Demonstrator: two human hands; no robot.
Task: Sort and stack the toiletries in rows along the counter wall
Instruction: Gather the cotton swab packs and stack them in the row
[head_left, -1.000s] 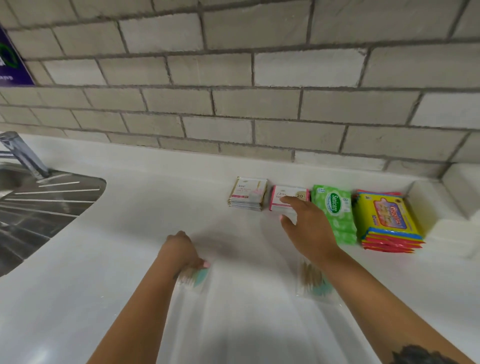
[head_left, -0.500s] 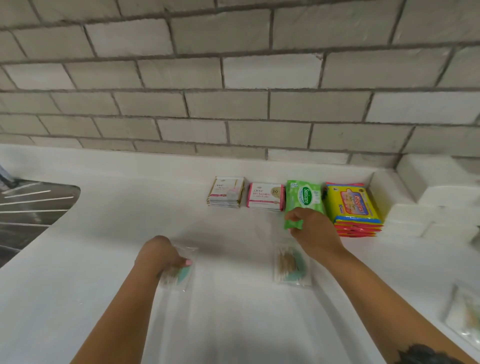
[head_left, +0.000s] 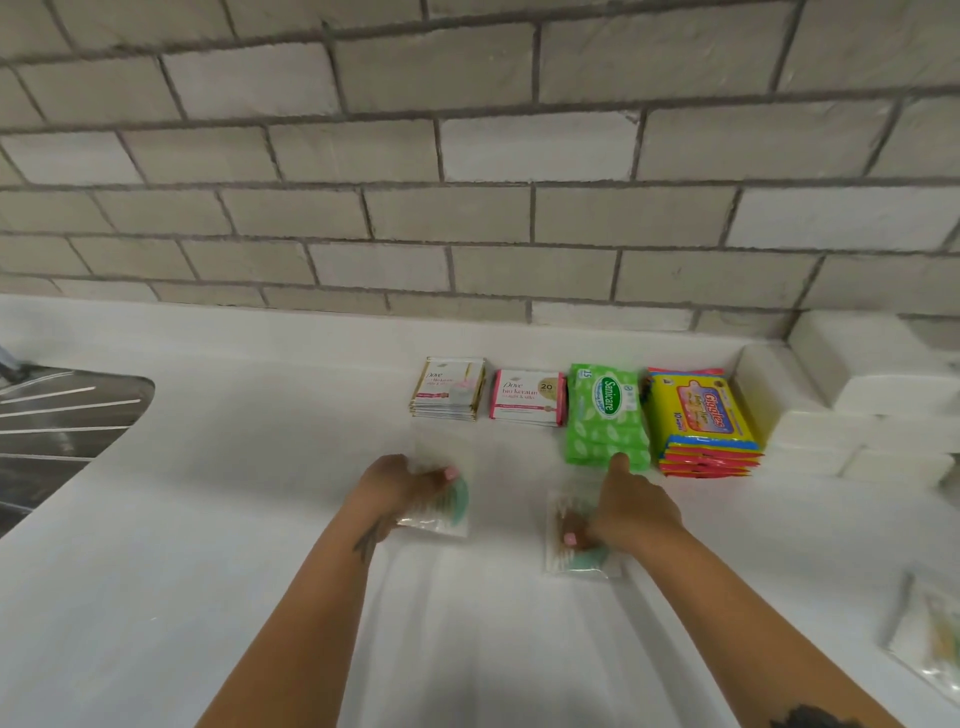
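White worktop, glossy, streaked with reflections nearest the camera; it runs back to a low white upstand and a wall of grey-white brick. Ribbed steel drainer of a sink at far left edge. Right corner: stepped white blocks against the wall. Count of clear packets holding cotton buds and something teal: three in view. One at the lower right edge, blurred, well apart from the hands. One under the right hand: thumb and curled fingers pinch this packet while it lies on the worktop; index finger extended forward, its tip touching the near edge of the green wipes. One in the left hand: fingers wrapped over the top of that packet, thumb nail visible on its upper face; whether it rests on the surface or is just raised, cannot tell. Both forearms reach in from the bottom edge, tattoo marks on each. Beyond the hands, one row of four stacks near the wall, left to right: gold-edged Dove sachets, pink-edged Dove sachets, green Sanicare wipes, yellow Giggles wipes. Stacks sit just beside one another; items per stack not countable.
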